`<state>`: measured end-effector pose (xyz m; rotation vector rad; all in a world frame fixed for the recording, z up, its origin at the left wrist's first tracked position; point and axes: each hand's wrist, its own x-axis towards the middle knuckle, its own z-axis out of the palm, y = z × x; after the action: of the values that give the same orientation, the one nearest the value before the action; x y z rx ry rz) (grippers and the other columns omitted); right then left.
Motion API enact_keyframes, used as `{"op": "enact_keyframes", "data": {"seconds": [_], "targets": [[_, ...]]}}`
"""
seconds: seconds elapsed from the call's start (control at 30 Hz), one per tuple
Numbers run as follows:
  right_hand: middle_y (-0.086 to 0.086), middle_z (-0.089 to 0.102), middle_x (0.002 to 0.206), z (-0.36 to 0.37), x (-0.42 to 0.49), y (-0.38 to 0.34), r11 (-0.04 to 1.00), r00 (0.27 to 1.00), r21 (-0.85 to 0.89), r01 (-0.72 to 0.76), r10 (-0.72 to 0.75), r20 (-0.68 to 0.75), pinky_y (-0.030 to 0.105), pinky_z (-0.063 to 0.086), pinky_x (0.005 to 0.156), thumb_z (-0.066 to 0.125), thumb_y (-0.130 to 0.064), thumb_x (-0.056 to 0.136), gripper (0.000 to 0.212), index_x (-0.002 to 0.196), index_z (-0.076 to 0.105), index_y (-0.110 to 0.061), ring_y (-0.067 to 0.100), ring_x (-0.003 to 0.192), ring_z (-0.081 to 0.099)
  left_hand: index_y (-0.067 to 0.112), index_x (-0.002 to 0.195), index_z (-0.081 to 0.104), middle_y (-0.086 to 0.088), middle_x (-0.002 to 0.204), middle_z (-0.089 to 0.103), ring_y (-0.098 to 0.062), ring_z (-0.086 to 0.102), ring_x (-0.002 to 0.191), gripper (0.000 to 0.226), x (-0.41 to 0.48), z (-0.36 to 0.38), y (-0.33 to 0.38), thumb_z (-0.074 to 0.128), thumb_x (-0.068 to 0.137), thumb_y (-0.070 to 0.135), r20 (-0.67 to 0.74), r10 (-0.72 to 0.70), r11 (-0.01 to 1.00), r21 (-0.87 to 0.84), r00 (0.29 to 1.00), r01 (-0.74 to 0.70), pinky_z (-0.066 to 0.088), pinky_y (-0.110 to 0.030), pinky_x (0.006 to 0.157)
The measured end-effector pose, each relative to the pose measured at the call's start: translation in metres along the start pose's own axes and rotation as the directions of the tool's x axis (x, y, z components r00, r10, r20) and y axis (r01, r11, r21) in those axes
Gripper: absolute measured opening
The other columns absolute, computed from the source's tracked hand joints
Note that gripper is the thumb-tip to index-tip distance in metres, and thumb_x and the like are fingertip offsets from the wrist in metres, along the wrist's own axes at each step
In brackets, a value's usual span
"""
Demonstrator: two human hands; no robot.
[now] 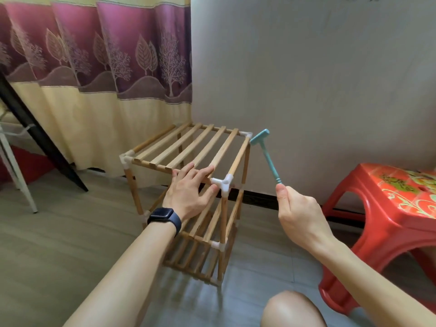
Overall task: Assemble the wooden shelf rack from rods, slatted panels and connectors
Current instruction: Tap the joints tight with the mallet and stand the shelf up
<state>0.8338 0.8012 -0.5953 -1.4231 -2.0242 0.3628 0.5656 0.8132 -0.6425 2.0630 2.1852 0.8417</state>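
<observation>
Rack stood on the floor near the wall. Left hand lay flat, fingers straight, on the near top rail, steadying it. Right hand pinched a mallet, apparently to seat the far-right connector.

L forearm & R forearm bare, black smartwatch on L wrist, rect. dark screen w/ rounded corners, matte dark strap, L hand & R hand bare, bare knee near right
</observation>
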Motion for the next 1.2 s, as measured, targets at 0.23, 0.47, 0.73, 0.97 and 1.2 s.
{"op": "enact_keyframes", "data": {"seconds": [0.23,0.47,0.73,0.97,1.2], "targets": [[0.003,0.055,0.065,0.018,0.02,0.005,0.996,0.996,-0.037,-0.078,0.08,0.05,0.04,0.033,0.061,0.024,-0.044,0.106,0.047,0.07,0.04,-0.02,0.03,0.068,0.052,0.038,0.105,0.06,0.009,0.113,0.058,-0.017,0.053,0.115,0.014,-0.012,-0.069,-0.054,0.052,0.095,0.045,-0.024,-0.17,0.983,-0.081,0.985,0.167,0.049,-0.04,0.085],[0.004,0.054,0.069,0.023,0.032,0.007,0.986,0.99,-0.121,-0.111,0.12,0.076,0.041,0.038,0.066,0.023,-0.045,0.106,0.046,0.071,0.04,-0.02,0.036,0.076,0.052,0.021,0.105,0.053,-0.009,0.119,0.055,-0.033,0.056,0.106,0.016,0.013,-0.111,-0.042,0.046,0.09,0.023,-0.077,-0.355,0.815,0.463,0.932,0.349,0.04,-0.041,0.084],[-0.002,0.054,0.071,0.03,0.053,-0.019,0.977,0.986,-0.209,-0.033,0.067,0.156,0.039,0.041,0.066,0.019,-0.044,0.107,0.043,0.075,0.039,-0.023,0.022,0.064,0.048,0.02,0.161,0.011,0.001,0.169,0.01,-0.018,0.01,0.155,0.063,0.048,-0.027,0.014,0.021,0.105,0.046,0.099,-0.297,0.912,0.323,0.95,0.252,0.007,-0.054,0.124],[-0.002,0.052,0.071,0.003,0.081,-0.037,0.977,0.997,-0.207,0.06,-0.048,0.064,0.038,0.037,0.063,0.025,-0.044,0.107,0.041,0.079,0.044,-0.022,0.028,0.069,0.049,0.019,0.161,0.004,0.002,0.169,-0.003,-0.017,0.0,0.156,0.059,0.054,-0.014,0.01,0.012,0.107,0.042,0.059,-0.288,0.898,0.363,0.956,0.248,0.001,-0.056,0.123],[0.004,0.06,0.078,0.03,0.067,-0.023,0.992,0.978,-0.097,-0.084,0.101,0.184,0.035,0.041,0.065,0.025,-0.041,0.108,0.038,0.085,0.047,-0.019,0.023,0.065,0.049,0.02,0.161,0.006,0.002,0.169,0.001,-0.019,0.0,0.156,0.059,0.053,-0.01,0.007,0.013,0.107,0.042,0.036,-0.294,0.899,0.348,0.955,0.264,0.001,-0.056,0.123]]}}
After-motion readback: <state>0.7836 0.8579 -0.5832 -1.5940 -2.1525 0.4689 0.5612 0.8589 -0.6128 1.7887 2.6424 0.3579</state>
